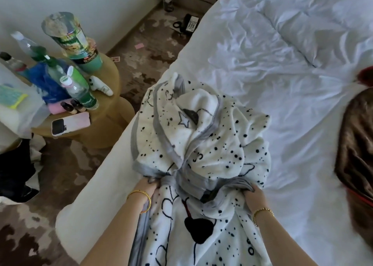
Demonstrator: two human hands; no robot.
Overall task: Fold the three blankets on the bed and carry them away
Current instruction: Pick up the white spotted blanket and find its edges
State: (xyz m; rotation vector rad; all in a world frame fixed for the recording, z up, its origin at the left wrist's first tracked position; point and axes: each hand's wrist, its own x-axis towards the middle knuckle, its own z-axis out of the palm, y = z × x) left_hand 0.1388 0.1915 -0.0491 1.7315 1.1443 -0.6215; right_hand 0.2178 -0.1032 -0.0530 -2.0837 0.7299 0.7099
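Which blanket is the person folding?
Start at the big white bed. At its near edge both hands, left hand and right hand, hold the white blanket. Black spots and grey trim set it apart from the plain brown blanket at the right.

Only "estbon" can be read, on the green-labelled water bottle (80, 92); other labels blur.

The fingers (150, 182) of the left hand (148, 187) are buried in the spotted blanket (212, 144), and those of the right hand (253, 197) hide under its grey hem. The brown blanket (355, 144) is cut off by the right edge. Bottle labels on the round tabletop (101, 112) are too blurred to read.
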